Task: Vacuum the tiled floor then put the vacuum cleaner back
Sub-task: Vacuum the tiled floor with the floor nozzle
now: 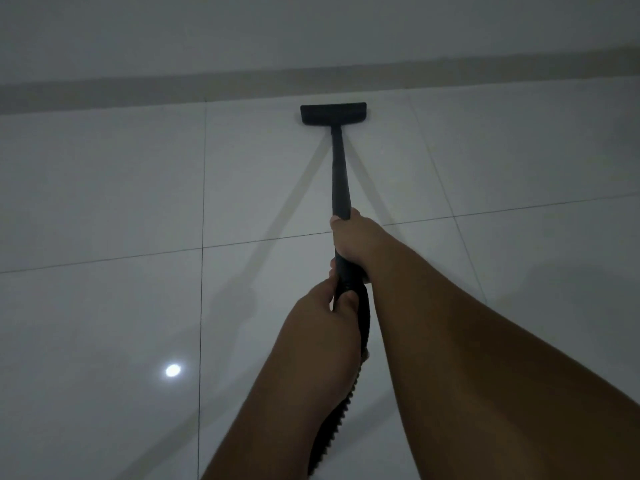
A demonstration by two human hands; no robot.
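Head view: one vacuum wand point(341, 174) is gripped by two hands, right hand point(356, 239) closed around it ahead of left hand point(323, 320). One floor head point(333, 113) is set on the tiled floor point(104, 202), well beyond the fingers point(335, 225); one ribbed hose point(332, 424) is trailed behind them.

— What's the floor point(104, 188) like?
— Large, glossy, pale tiles with thin dark grout lines point(202, 202). One line runs from six o'clock up toward twelve on the left half; another crosses from nine o'clock, rising slightly toward three.
— And the far side?
— At twelve o'clock a plain pale wall point(311, 29) meets the floor along a darker beige skirting band point(138, 88), which tilts up toward two o'clock.
— How's the light?
— Dim and greyish. A small bright round reflection point(172, 370) sits on the tile near seven o'clock, and soft shadows point(294, 195) fan across the middle tiles.
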